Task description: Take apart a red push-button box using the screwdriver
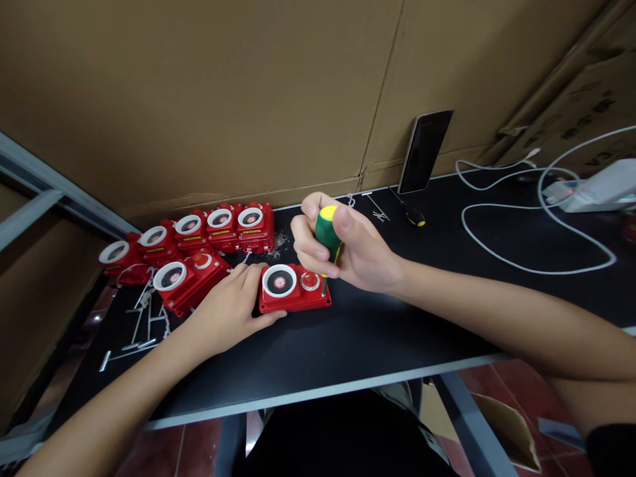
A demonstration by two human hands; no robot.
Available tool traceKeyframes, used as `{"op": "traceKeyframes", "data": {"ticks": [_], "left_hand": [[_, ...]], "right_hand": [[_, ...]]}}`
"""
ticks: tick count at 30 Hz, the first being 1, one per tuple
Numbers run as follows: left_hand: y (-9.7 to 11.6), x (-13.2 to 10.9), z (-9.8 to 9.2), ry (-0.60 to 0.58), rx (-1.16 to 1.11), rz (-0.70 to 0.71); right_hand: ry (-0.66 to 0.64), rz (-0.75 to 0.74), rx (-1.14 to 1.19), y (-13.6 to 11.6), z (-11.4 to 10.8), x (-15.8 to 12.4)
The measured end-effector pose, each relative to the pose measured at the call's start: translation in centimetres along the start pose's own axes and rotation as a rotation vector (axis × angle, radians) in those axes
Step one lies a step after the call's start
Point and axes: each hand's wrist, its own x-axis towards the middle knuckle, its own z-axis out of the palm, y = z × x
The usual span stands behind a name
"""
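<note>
My right hand is closed round the green and yellow handle of a screwdriver, which is held nearly upright. The shaft points down at the right end of a red alarm box, by its corner; whether it sits in a screw I cannot tell. That box lies flat, with a white-ringed round black disc and a small red dome on top. My left hand grips its left end, thumb along the front edge and fingers behind. Just left of that hand sits another red alarm box, turned at an angle.
Several similar red boxes stand in a row against the cardboard wall. Metal T-shaped rods lie at the left. Behind my right hand are a leaning phone and another screwdriver. A white cable loops across the table's right side.
</note>
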Motion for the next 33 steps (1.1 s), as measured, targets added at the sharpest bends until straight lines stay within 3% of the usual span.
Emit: {"op": "traceKeyframes", "data": {"ticks": [12, 33], "left_hand": [[0.01, 0.00, -0.19, -0.001, -0.004, 0.005], [0.03, 0.01, -0.13, 0.012, -0.010, 0.022]], "right_hand": [[-0.061, -0.007, 0.008, 0.21, -0.18, -0.34], [0.004, 0.023, 0.002, 0.12, -0.19, -0.34]]}}
